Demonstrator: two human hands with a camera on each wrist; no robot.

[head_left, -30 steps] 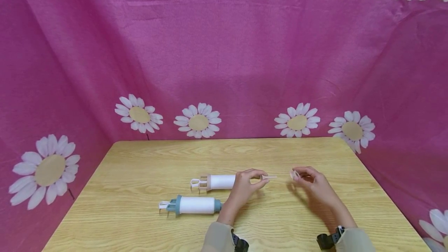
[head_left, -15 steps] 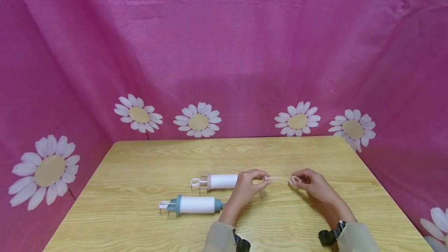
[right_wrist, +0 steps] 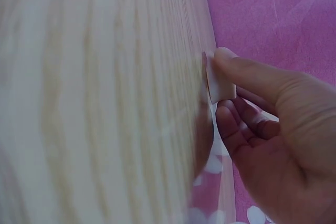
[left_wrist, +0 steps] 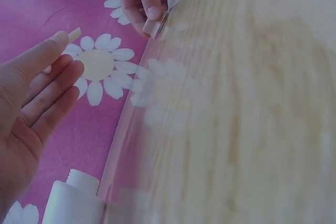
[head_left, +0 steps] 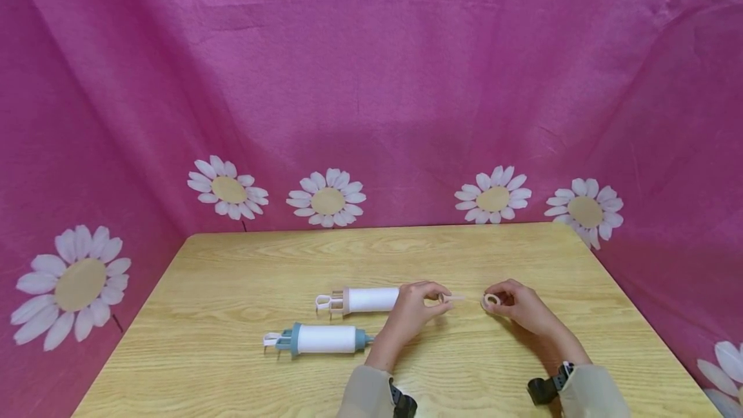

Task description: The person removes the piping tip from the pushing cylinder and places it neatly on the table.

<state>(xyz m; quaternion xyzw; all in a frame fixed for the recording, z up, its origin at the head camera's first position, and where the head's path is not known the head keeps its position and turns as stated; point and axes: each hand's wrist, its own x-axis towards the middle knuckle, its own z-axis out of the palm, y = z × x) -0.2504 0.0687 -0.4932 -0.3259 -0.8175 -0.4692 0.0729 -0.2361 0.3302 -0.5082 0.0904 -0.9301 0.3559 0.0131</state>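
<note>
My left hand pinches a thin, pale tapered nozzle by its wide end, the tip pointing right. In my right hand, thumb and fingers hold a short beige ring-shaped cap, close over the table. A small gap separates nozzle and cap. Behind my left hand lies a white-barrelled syringe with a beige collar and a white looped handle; its right end is hidden in the head view. The left wrist view shows a bare threaded neck on a white barrel.
A second white-barrelled syringe with teal ends lies nearer, its nozzle reaching toward my left wrist. The wooden table meets a magenta cloth with daisies at the back and sides.
My right hand has lowered slightly and turned the cap so its opening faces up toward the head camera. My left hand has moved slightly right with the nozzle.
</note>
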